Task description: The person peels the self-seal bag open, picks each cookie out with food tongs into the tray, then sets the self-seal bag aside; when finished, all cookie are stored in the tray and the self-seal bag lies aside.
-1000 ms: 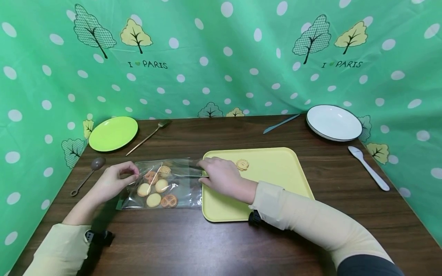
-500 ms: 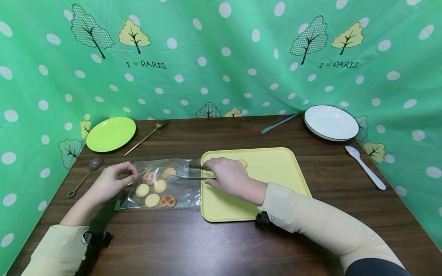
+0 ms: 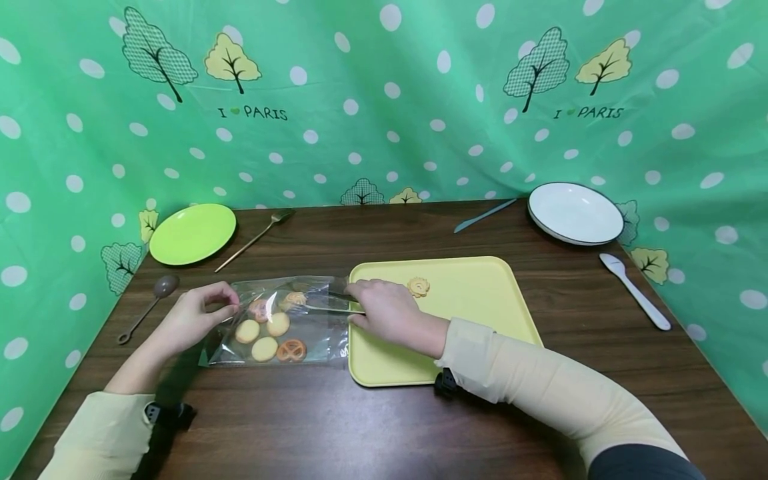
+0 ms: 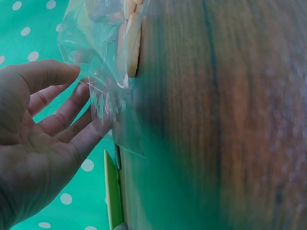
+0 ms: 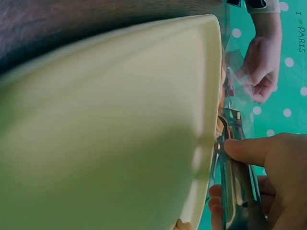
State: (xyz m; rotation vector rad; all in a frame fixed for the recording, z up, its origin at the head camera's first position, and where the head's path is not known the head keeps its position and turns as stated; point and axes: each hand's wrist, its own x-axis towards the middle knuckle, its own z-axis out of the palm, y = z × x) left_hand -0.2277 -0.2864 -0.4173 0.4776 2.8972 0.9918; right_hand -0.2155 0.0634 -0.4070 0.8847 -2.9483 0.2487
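A clear plastic bag (image 3: 324,343) with several cookies lies left of the yellow tray (image 3: 474,287). At its left end my left hand (image 3: 201,313) pinches the film between thumb and fingers, raising it a little. My right hand (image 3: 390,313) grips metal tongs (image 5: 237,187) over the tray's left edge. The tongs' arms reach through the bag's right end, near a swirl cookie (image 3: 295,299). Also in the bag are plain round cookies (image 3: 265,349) and a pretzel-shaped cookie (image 3: 291,350). A ring-shaped cookie (image 3: 418,287) sits on the tray.
A green plate (image 3: 193,233), a gold fork (image 3: 249,247) and a brown spoon (image 3: 147,310) lie on the left. At the right are a white bowl (image 3: 576,213), a blue knife (image 3: 485,216) and a white knife (image 3: 636,291). A green curtain (image 3: 384,133) hangs behind.
My right hand with the tongs has shifted right, then back left, uncovering the cookie on the tray. Inside the bag, the swirl cookie has slid slightly right. My left hand holds still.
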